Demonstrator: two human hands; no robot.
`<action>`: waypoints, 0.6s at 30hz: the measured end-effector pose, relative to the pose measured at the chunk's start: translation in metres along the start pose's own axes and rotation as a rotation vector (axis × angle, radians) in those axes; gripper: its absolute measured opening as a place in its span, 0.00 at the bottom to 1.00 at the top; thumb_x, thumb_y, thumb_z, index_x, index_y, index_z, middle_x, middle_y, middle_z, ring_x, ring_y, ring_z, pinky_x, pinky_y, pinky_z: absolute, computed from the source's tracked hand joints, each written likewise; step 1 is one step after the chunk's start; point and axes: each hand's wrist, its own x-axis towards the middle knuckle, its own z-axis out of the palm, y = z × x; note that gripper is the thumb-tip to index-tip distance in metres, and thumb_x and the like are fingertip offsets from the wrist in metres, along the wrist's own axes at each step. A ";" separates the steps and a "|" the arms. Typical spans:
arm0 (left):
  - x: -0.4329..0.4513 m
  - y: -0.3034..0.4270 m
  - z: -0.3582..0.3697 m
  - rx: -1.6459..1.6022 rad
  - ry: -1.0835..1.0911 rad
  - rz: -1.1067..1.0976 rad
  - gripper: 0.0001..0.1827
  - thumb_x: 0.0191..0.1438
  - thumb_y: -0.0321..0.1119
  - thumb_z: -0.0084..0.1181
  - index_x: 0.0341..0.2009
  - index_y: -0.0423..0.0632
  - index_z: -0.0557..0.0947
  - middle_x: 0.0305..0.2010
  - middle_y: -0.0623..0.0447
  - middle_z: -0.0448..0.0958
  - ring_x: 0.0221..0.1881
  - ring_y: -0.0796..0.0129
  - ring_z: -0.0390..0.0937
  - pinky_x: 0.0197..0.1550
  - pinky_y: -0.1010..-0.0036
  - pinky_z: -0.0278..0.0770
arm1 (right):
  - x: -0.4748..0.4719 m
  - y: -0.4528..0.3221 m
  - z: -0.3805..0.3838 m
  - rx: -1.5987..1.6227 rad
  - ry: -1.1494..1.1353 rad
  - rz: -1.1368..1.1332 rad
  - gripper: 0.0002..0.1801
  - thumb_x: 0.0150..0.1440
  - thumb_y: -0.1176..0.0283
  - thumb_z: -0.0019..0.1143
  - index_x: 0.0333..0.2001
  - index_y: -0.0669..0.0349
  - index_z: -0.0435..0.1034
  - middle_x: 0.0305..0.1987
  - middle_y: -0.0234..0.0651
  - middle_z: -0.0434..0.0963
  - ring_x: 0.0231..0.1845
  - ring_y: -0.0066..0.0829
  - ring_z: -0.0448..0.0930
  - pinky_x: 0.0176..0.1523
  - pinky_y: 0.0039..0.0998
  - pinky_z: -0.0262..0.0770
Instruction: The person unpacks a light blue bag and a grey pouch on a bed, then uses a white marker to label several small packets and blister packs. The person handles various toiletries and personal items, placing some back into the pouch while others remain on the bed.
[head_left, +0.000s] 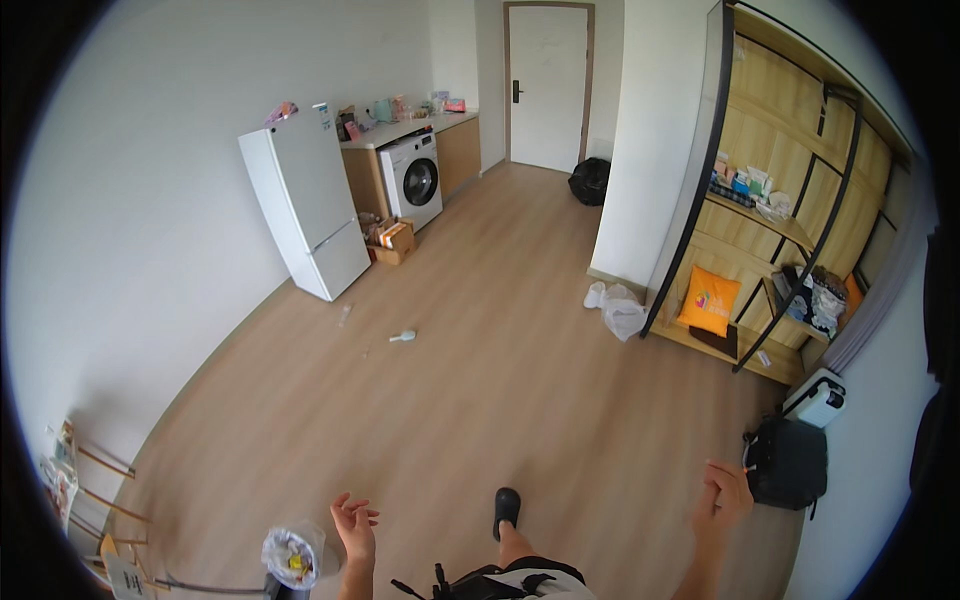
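Observation:
My left hand (355, 525) is raised above the floor with its fingers loosely curled and apart, nothing in it. Nearest to it is a lined wastebasket (324, 561) with scraps inside. My right hand (724, 495) hangs at the other side, its fingers half bent and no object visible in it. It overlaps the edge of a black backpack (791, 461) in the picture, with no contact plain to see. Between my hands, one foot in a dark clog (508, 510) is on the wood-look floor (480, 390). A light-blue brush-like object (403, 337) lies farther ahead.
A fridge (315, 195), a washing machine (412, 180) and a cardboard box (394, 244) line the left wall. Ahead are a door (547, 82) and a black bag (590, 181). Open shelving (750, 225), a plastic bag (624, 313) and a white suitcase (817, 401) stand right.

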 end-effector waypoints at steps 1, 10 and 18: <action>0.023 -0.002 0.017 0.002 0.001 -0.011 0.18 0.49 0.23 0.39 0.47 0.45 0.58 0.33 0.50 0.68 0.24 0.72 0.71 0.22 0.82 0.68 | 0.011 0.011 0.019 0.002 0.022 0.041 0.10 0.38 0.87 0.44 0.26 0.63 0.67 0.29 0.38 0.74 0.27 0.36 0.74 0.29 0.29 0.70; 0.241 0.019 0.137 0.001 0.084 -0.056 0.19 0.49 0.24 0.38 0.47 0.46 0.58 0.35 0.50 0.68 0.25 0.71 0.71 0.23 0.80 0.67 | 0.197 0.018 0.237 0.056 0.024 -0.094 0.09 0.39 0.87 0.44 0.25 0.63 0.67 0.29 0.39 0.73 0.26 0.33 0.74 0.29 0.26 0.70; 0.453 -0.015 0.185 0.079 0.251 -0.089 0.20 0.48 0.23 0.37 0.48 0.46 0.59 0.34 0.51 0.69 0.24 0.71 0.70 0.22 0.80 0.67 | 0.322 0.025 0.458 0.151 0.058 -0.248 0.10 0.36 0.85 0.45 0.26 0.61 0.68 0.27 0.36 0.74 0.25 0.33 0.74 0.26 0.27 0.69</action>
